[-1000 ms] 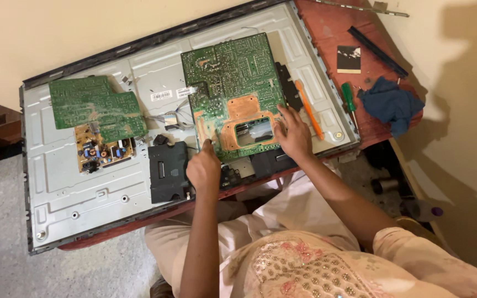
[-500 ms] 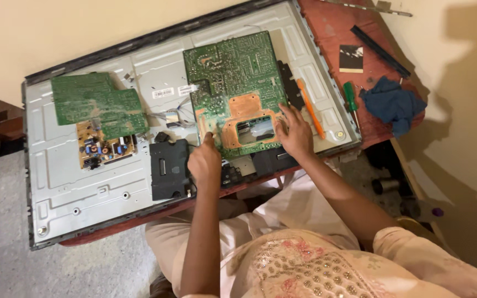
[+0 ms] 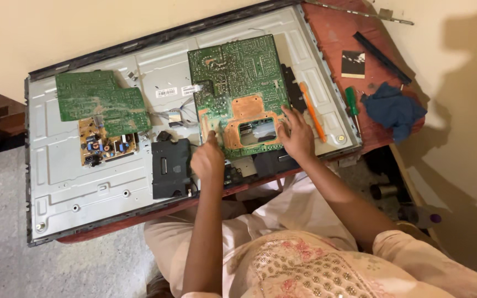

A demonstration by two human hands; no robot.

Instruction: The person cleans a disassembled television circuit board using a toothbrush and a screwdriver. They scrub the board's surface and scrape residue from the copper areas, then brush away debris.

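Your left hand (image 3: 207, 160) sits at the near left corner of the large green circuit board (image 3: 239, 88), fingers curled together with one fingertip pressed onto the board's edge; it is not clamped around anything. Your right hand (image 3: 296, 135) lies flat at the board's near right corner, fingers spread apart and resting on its surface beside the rectangular cut-out ringed in copper.

That board lies on the grey metal back of a flat screen panel (image 3: 73, 182), right of centre, near the panel's front edge. Just left of your left hand a black box-shaped module (image 3: 170, 168) sits at the front edge. Just right of your right hand an orange pry tool (image 3: 312, 110) lies along the panel's right side. Towards the panel's left end, a second green board (image 3: 100, 102) overlaps a tan board with components (image 3: 107, 148).

The panel rests on a red table (image 3: 332, 38). On its right end lie a green-handled screwdriver (image 3: 352, 102), a blue cloth (image 3: 394, 109) and a black strip (image 3: 381, 57).
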